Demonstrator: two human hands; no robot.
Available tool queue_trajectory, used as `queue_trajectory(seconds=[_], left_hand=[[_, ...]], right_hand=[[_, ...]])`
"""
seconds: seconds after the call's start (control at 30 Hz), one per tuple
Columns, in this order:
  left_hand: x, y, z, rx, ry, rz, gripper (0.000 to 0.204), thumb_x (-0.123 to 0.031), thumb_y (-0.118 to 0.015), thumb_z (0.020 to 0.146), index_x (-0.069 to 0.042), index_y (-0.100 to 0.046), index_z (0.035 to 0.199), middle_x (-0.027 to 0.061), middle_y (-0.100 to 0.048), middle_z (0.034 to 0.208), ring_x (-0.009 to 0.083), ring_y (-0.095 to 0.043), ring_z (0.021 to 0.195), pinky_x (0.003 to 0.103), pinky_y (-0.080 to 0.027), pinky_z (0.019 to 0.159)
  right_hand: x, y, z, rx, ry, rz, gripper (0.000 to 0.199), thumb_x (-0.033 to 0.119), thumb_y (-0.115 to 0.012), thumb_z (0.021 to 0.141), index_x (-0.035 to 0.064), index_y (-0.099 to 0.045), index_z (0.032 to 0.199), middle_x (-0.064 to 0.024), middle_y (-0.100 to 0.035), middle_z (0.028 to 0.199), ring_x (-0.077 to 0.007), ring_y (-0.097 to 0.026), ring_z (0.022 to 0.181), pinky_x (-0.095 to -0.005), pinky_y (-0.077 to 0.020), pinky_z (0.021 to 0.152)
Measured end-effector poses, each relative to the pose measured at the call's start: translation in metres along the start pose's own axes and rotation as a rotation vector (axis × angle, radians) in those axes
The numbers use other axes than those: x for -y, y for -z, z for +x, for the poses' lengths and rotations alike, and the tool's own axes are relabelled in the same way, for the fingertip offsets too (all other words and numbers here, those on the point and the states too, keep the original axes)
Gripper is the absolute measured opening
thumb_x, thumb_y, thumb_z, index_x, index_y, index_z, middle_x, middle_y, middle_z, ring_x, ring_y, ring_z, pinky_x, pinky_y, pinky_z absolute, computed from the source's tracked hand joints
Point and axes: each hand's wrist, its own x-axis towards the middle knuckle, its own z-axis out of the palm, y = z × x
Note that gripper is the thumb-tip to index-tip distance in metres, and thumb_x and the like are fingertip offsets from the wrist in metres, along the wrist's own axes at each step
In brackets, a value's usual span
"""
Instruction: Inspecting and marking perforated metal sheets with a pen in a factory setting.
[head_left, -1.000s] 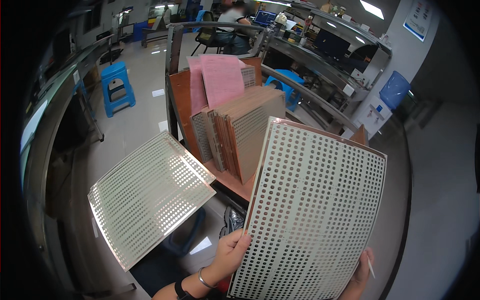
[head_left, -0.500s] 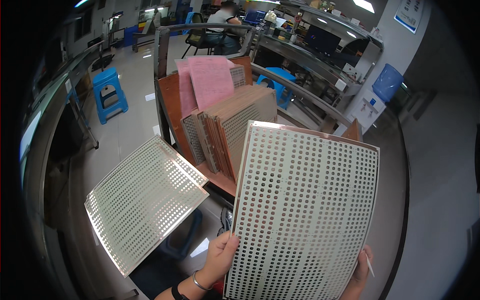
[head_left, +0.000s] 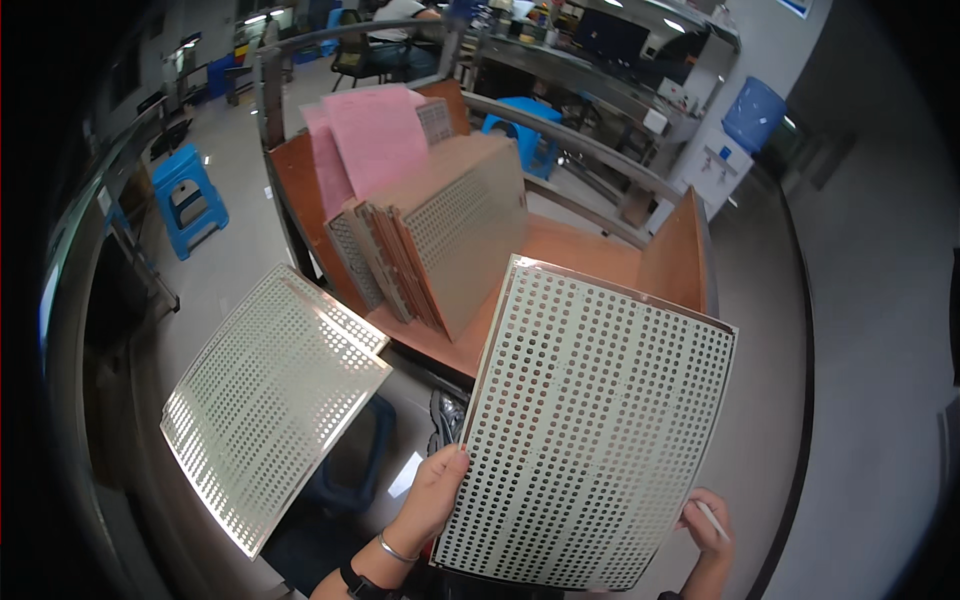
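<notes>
A large pale green circuit board panel (head_left: 590, 430) with copper edges and rows of small dark openings tilts up in front of me. My left hand (head_left: 437, 490) grips its lower left edge, thumb on the face. At the lower right edge is my right hand (head_left: 708, 522), its fingers closed around a thin white pen-like stick (head_left: 712, 521). Its fingertips meet the panel's edge; whether they also hold it is hidden. To the left lie similar panels (head_left: 270, 400), stacked slightly askew and shining along their edges, on something low beside my leg.
Ahead stands a metal-framed cart (head_left: 600, 255) with wooden boards, bearing upright panels (head_left: 470, 230) and pink sheets (head_left: 375, 140). Blue stools (head_left: 188, 200) stand on the floor. A water dispenser (head_left: 715, 170) is at the right wall, and a person (head_left: 402, 45) sits far back.
The held panel has tipped back and dropped lower, showing more of the cart. My right hand has come further out from behind its edge, with the white stick more in sight.
</notes>
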Motion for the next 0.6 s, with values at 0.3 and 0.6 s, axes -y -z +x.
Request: queue_trajectory(seconds=[0.3,0.6], left_hand=[[0.028,0.001,0.015,-0.018,0.188,-0.094,0.035,-0.031,-0.048,0.097,0.001,-0.059,0.103,0.0065,-0.066,0.095,0.0101,-0.062,0.08,0.024,-0.05,0.073],[0.026,-0.007,0.008,-0.012,0.184,0.081,0.036,-0.032,-0.049,0.096,0.0,-0.06,0.105,0.0034,-0.065,0.094,0.0067,-0.057,0.081,0.023,-0.047,0.073]], right_hand=[[0.088,-0.001,0.056,-0.605,0.657,-0.307,0.049,0.037,-0.041,0.096,-0.0041,-0.05,0.122,-0.0161,-0.064,0.087,-0.0205,-0.062,0.068,-0.0307,-0.0495,0.062],[0.149,-0.063,0.124,0.079,0.865,-0.679,0.017,0.013,-0.063,0.08,-0.0018,-0.067,0.087,-0.0134,-0.064,0.077,-0.0214,-0.06,0.067,-0.0279,-0.0457,0.06]])
